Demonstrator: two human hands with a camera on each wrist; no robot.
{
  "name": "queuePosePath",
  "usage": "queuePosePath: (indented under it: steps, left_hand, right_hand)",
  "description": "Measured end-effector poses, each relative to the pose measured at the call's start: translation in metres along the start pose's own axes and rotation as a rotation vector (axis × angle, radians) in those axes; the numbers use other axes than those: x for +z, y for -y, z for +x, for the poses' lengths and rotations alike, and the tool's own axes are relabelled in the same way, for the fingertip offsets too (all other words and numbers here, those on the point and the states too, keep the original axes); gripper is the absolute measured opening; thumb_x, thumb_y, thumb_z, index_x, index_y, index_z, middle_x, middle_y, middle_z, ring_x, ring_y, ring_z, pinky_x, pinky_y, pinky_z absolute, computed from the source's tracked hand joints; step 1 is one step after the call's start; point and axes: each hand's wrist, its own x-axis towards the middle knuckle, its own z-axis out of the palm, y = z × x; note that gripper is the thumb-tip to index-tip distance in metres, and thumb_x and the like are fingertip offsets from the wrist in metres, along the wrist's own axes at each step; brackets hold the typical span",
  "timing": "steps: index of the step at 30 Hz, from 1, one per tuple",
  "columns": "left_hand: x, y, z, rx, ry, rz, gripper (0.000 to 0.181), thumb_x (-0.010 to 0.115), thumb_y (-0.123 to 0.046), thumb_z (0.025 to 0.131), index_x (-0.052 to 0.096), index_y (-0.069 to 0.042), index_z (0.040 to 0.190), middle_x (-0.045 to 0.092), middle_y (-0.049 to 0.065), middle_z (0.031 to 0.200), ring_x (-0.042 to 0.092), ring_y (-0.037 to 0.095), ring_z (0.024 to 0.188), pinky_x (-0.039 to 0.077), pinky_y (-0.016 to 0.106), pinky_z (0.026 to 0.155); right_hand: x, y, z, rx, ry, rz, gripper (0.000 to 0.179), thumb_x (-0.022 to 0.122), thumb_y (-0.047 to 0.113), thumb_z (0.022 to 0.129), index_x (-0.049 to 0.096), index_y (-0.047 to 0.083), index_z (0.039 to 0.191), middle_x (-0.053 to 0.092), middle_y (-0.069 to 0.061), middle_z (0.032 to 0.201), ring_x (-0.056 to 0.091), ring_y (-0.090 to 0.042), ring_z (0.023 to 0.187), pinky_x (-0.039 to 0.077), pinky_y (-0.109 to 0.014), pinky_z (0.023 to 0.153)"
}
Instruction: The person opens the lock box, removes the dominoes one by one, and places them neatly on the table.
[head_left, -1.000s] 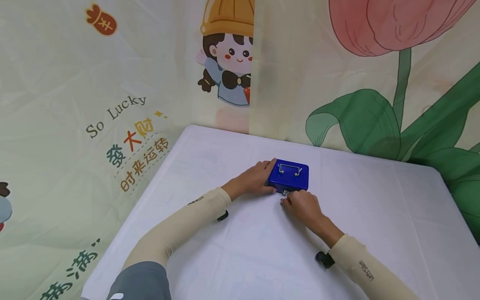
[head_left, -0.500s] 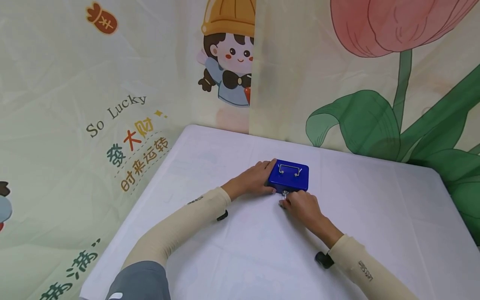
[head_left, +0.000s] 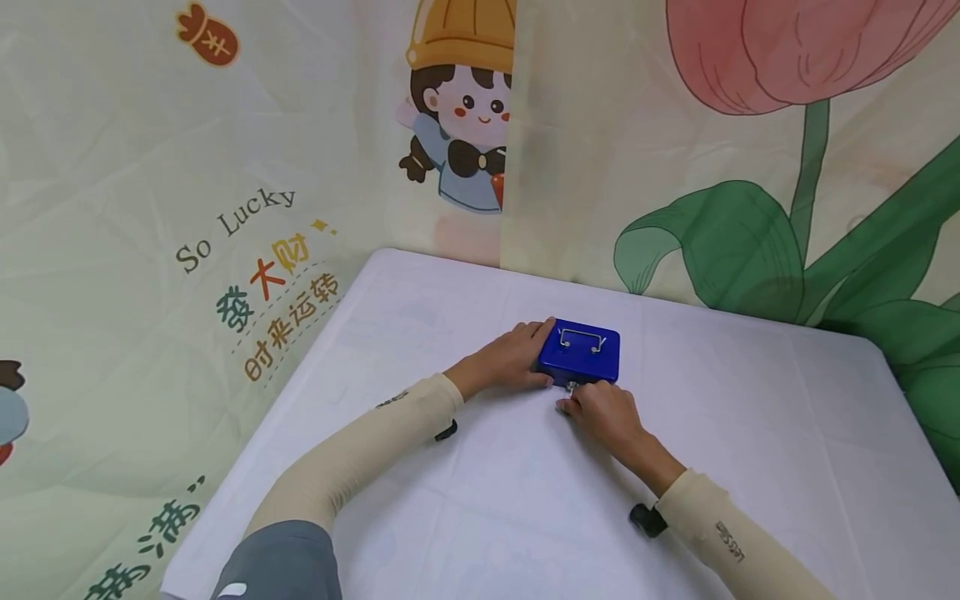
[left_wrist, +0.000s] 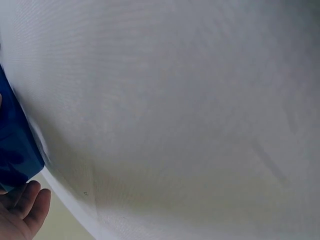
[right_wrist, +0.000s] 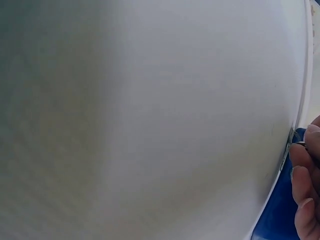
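Blue box [head_left: 579, 358] stands on the white worktop [head_left: 480, 500], lid down, caught between the fingers of two hands. The left hand [head_left: 516, 358] grips its near-left end: fingers reach to the back corner, the thumb lies by the front corner, and the spread between them is about as wide as that end. The right hand [head_left: 609, 414] is curled narrow just in front of the box, its thumb and finger pinching a small metal piece [right_wrist: 301, 144], perhaps a key, though most of it is hidden. Just beyond those pinching fingers is the round silver lock [head_left: 572, 387]; farther beyond, to the right of the left fingers, the wire handle [head_left: 583, 333] lies on the lid. Over the last second the box has kept its place in the left hand; only the right thumb tip has shifted slightly toward the left fingers. That suggests a small turn or adjustment at the lock while the left hand steadies the box. Whether the lock has released cannot be told.
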Motion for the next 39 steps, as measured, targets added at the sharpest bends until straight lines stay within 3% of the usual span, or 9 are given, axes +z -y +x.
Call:
queuePosePath:
  steps: [7, 39]
  left_hand:
    - [-0.001, -0.002, -0.001, 0.007, -0.004, 0.003, 0.105, 0.068, -0.053, 0.091, 0.007, -0.004, 0.161, 0.034, 0.017, 0.159, 0.038, 0.030, 0.143, 0.036, 0.042, 0.118]
    - [0.003, 0.002, 0.001, 0.015, -0.007, 0.011, 0.104, 0.068, -0.053, 0.091, 0.007, -0.005, 0.161, 0.032, 0.016, 0.161, 0.038, 0.030, 0.143, 0.035, 0.041, 0.119]
  right_hand:
    - [0.000, -0.005, -0.001, -0.006, 0.005, 0.032, 0.026, 0.076, 0.029, 0.090, 0.080, 0.004, 0.092, 0.068, -0.002, 0.063, 0.052, -0.011, 0.053, 0.049, -0.026, 0.053]
    - [0.002, -0.011, 0.004, -0.006, 0.006, 0.048, 0.027, 0.073, 0.029, 0.093, 0.080, 0.004, 0.092, 0.066, -0.002, 0.062, 0.052, -0.013, 0.054, 0.046, -0.027, 0.052]
